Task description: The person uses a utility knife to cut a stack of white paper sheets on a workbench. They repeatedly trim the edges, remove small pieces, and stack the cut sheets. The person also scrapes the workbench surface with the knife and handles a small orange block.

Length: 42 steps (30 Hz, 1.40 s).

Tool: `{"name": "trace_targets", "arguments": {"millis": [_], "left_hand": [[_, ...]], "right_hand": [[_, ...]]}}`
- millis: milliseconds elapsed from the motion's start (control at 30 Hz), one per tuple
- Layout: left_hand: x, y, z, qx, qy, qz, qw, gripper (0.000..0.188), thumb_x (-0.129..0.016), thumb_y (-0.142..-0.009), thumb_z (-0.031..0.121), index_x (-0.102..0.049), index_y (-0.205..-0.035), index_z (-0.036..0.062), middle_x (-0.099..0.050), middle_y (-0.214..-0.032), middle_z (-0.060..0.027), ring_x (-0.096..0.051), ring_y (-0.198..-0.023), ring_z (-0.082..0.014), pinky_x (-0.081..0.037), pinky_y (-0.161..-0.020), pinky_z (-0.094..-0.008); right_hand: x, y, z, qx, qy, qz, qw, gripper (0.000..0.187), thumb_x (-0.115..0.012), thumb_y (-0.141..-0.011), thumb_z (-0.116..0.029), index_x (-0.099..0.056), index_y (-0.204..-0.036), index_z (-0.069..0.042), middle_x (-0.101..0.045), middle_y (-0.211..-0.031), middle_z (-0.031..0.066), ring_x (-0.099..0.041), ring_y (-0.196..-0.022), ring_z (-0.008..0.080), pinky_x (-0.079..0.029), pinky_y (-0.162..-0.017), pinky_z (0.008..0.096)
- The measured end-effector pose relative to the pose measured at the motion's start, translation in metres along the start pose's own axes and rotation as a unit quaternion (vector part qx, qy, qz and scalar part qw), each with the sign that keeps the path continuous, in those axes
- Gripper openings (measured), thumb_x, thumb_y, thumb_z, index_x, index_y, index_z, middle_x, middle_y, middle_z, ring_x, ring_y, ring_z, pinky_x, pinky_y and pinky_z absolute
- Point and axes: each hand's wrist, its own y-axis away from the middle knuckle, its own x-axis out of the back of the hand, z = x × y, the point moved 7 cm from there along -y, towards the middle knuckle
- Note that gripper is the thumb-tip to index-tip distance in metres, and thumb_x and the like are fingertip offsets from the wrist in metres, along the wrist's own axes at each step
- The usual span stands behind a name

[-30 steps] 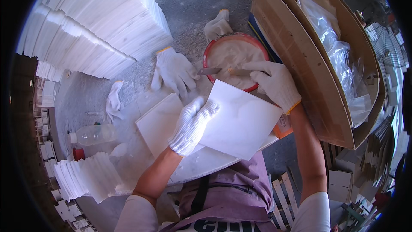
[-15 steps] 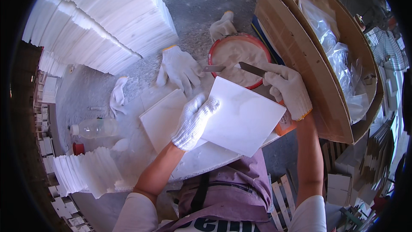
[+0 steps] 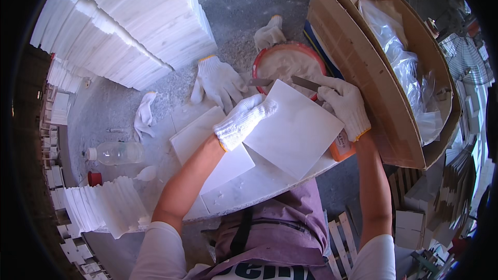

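Note:
My left hand (image 3: 244, 119), in a white knitted glove, is closed on the upper left edge of a square white tile (image 3: 298, 132), held tilted in front of me. In my gloved right hand (image 3: 346, 106) is a flat dark-bladed scraper (image 3: 306, 83), its blade pointing left beyond the tile's upper edge. Behind the tile stands a red-rimmed tub (image 3: 258, 61) of pale paste, partly hidden. A second flat blade (image 3: 260, 82) lies at the tub's left rim. Below my left hand, more white tiles (image 3: 228, 168) rest on the worktable (image 3: 249, 189).
Loose white gloves (image 3: 217, 79) lie beyond my left hand. A tall stack of white slabs (image 3: 135, 15) rises at the far left. A clear bottle (image 3: 118, 153) lies left. On the right stand a cardboard box (image 3: 358, 67) holding plastic wrap and an orange container (image 3: 342, 148).
My left hand has shifted up and right along the tile, which has turned and uncovered more of the tiles beneath. My right hand with the scraper has moved slightly.

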Motion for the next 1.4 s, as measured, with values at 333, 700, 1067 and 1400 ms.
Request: {"name": "trace_targets", "arguments": {"millis": [333, 700, 1067, 1400], "left_hand": [[0.003, -0.004, -0.003, 0.039, -0.261, -0.078, 0.962, 0.034, -0.060, -0.097, 0.034, -0.059, -0.104, 0.0011, -0.058, -0.093, -0.0023, -0.050, -0.086, -0.0084, -0.045, -0.076, -0.0272], [0.025, 0.021, -0.012, 0.044, -0.142, 0.018, 0.989, 0.027, -0.064, -0.096, 0.027, -0.056, -0.101, 0.0012, -0.053, -0.092, 0.0004, -0.047, -0.089, -0.0071, -0.044, -0.078, -0.0253], [0.019, 0.044, -0.015, -0.002, -0.047, 0.070, 0.996, 0.021, -0.062, -0.098, 0.019, -0.061, -0.104, -0.0006, -0.059, -0.093, 0.0023, -0.051, -0.087, -0.0059, -0.046, -0.078, -0.0237], [0.027, 0.037, -0.010, -0.070, 0.028, 0.102, 0.992, 0.020, -0.061, -0.099, 0.025, -0.063, -0.099, 0.0057, -0.054, -0.083, 0.0062, -0.047, -0.079, -0.0021, -0.041, -0.070, -0.0199]], "right_hand": [[-0.002, 0.005, -0.008, -0.034, -0.042, 0.002, 0.999, 0.035, -0.060, -0.092, -0.017, -0.065, -0.122, 0.000, -0.063, -0.079, 0.0002, -0.051, -0.057, 0.0034, -0.041, -0.048, 0.0178], [-0.006, 0.013, -0.012, -0.053, -0.055, -0.003, 0.997, 0.037, -0.056, -0.094, -0.013, -0.061, -0.128, 0.000, -0.056, -0.078, -0.0030, -0.043, -0.056, 0.0007, -0.033, -0.047, 0.0159], [-0.021, 0.004, -0.035, 0.050, 0.181, -0.012, 0.982, 0.031, -0.058, -0.089, -0.016, -0.069, -0.117, -0.008, -0.070, -0.088, 0.0138, -0.064, -0.064, 0.0205, -0.051, -0.066, 0.0321], [-0.031, -0.006, -0.022, 0.004, 0.089, -0.049, 0.995, 0.029, -0.059, -0.090, -0.015, -0.071, -0.114, -0.005, -0.070, -0.085, 0.0091, -0.060, -0.060, 0.0157, -0.050, -0.062, 0.0283]]}}
